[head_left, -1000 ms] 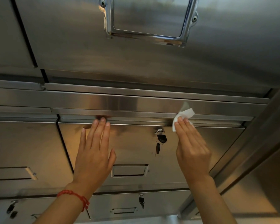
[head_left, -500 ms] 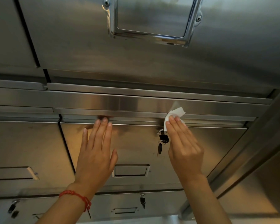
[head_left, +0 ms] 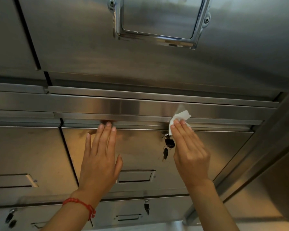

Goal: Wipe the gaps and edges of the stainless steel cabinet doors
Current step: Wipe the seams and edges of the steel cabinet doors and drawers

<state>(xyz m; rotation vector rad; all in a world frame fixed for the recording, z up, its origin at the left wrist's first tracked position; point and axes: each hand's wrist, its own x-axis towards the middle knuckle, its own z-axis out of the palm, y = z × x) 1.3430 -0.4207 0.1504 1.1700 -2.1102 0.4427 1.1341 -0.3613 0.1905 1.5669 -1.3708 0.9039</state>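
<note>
White paper tissue (head_left: pixel 180 117) pressed by right hand (head_left: pixel 188 152), fingers straight on top of it, into the horizontal gap at the top edge of the middle cabinet door (head_left: pixel 140 147), just above the lock with keys (head_left: pixel 168 144). Left hand (head_left: pixel 100 157) flat and open on the same door, fingertips at its top edge, holding nothing. Judged mid-task: wipe sits about two thirds along this gap; the vertical gap (head_left: pixel 68 154) and lower doors (head_left: pixel 132 212) look not yet done, can't confirm.

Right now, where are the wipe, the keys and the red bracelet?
wipe (head_left: pixel 182 115), head view, on its white folded top.
keys (head_left: pixel 169 142), head view, on the black key head.
red bracelet (head_left: pixel 78 202), head view, on its cord.
</note>
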